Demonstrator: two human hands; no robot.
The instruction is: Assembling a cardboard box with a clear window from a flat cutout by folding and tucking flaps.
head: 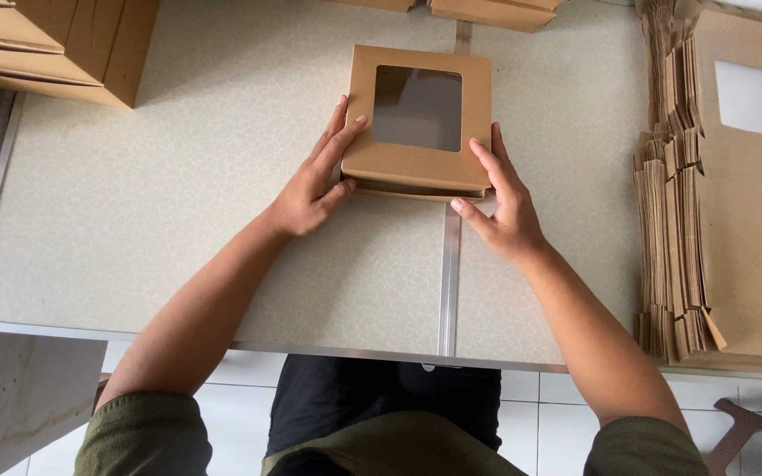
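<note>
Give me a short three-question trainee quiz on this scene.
1. True or false: both hands touch the windowed brown box.
2. On which side of the person lies the stack of flat box blanks? A) left B) right C) behind the box
3. Fill in: the box's window is ____ in shape.

Key: 1. True: the left hand and right hand grip its near corners on the table. 2. B. 3. Square.
</note>
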